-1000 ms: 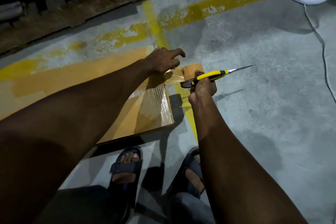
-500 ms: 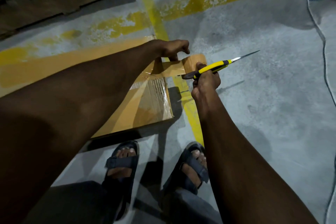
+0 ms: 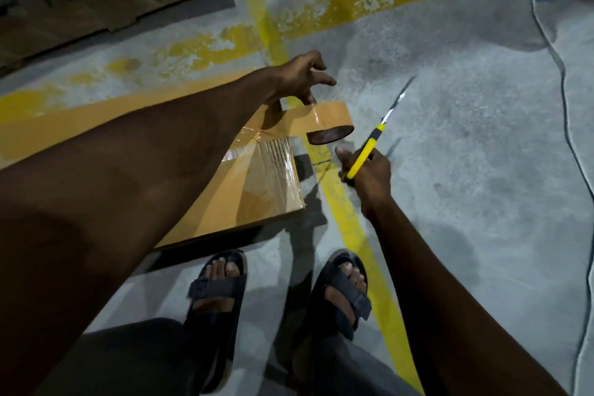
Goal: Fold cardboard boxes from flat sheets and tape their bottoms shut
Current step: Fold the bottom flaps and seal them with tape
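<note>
The cardboard box point(image 3: 266, 190) lies on the floor point(image 3: 450, 170), with tape across its seam. The tape roll point(image 3: 331, 119) hangs just past its far corner, pinched by the left hand point(image 3: 299, 80). The right hand point(image 3: 369, 173) grips the utility knife point(image 3: 366, 151). Its blade, at the tape half a second ago, has swung clear. The cut is probably done, though a severed strip cannot be confirmed.

Tan cardboard box point(image 3: 257, 190), brown tape roll point(image 3: 328, 119), yellow-handled knife point(image 3: 363, 154); grey floor point(image 3: 466, 170) had worn yellow lines point(image 3: 350, 228); sandals point(image 3: 218, 296) were black.
</note>
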`<state>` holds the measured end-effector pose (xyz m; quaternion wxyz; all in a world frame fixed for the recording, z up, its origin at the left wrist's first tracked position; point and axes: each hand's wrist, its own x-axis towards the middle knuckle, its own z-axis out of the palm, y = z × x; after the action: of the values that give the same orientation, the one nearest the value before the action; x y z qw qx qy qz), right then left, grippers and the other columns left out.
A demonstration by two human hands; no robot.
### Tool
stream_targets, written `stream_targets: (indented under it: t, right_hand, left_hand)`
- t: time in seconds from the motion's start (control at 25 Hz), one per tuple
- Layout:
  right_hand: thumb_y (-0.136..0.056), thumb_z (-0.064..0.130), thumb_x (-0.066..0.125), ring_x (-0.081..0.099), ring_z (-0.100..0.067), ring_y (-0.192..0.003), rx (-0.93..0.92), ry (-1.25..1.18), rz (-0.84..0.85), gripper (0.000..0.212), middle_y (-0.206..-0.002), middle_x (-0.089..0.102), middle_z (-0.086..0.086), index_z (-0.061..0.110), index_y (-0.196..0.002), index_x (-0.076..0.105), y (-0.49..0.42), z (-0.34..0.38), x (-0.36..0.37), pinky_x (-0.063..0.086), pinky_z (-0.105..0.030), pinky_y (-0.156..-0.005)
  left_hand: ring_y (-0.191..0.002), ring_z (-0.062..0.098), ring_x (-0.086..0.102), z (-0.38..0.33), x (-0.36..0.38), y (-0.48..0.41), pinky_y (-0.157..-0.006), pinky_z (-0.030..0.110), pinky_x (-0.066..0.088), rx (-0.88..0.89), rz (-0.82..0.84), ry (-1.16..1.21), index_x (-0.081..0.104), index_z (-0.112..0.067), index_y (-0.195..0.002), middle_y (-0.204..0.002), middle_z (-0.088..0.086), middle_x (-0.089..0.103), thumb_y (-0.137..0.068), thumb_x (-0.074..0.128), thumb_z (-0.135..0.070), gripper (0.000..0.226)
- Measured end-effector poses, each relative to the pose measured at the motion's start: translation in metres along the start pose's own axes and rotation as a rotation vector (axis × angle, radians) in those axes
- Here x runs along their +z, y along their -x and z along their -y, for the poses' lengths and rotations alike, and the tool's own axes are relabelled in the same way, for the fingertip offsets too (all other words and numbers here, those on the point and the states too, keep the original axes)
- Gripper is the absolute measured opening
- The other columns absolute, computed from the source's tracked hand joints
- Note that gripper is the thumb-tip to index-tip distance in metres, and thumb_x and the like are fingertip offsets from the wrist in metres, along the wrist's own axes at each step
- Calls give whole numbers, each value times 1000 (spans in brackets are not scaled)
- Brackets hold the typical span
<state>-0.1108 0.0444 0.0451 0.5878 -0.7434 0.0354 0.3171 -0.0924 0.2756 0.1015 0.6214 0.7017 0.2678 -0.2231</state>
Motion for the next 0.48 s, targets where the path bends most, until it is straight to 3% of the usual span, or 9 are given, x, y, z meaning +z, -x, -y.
stream_targets:
  t: [0.08,0.16,0.28,0.36,0.48]
  right_hand:
    - [-80,33,80,49,-16,-44,-25,36,194,37,-47,51,1,18,-61,52,24,-14,-4,43,-37,-55]
    - [-70,60,76,51,-17,-45,-10,194,318,47,-48,54,1,19,-63,53,42,-30,-5,44,-42,-57]
    - [-60,82,64,53,-19,-59,-24,395,375,69,-60,54,1,16,-74,49,56,-53,-4,48,-46,-67]
    - [-58,89,61,51,-21,-65,0,366,381,78,-66,49,0,15,-80,46,59,-62,-3,47,-51,-71]
    - [-53,92,62,48,-21,-66,61,320,422,66,-64,46,4,31,-72,44,59,-73,-5,41,-48,-69]
  left_hand:
    - [-60,21,49,-3,4,5,-62,16,45,-8,-14,59,26,2,-146,-140,7,47,-98,14,-26,57]
    - [-59,22,44,-5,6,7,-62,20,43,-3,-28,93,22,2,-148,-148,6,42,-99,14,-26,57]
    - [-62,22,41,0,5,7,-68,28,41,21,-39,101,17,0,-148,-152,6,38,-99,16,-26,56]
    - [-62,22,43,1,6,8,-73,31,41,36,-48,97,18,-1,-148,-151,5,39,-99,17,-27,55]
    - [-59,19,47,-1,7,12,-74,29,43,46,-52,85,24,-2,-146,-151,3,40,-99,17,-28,54]
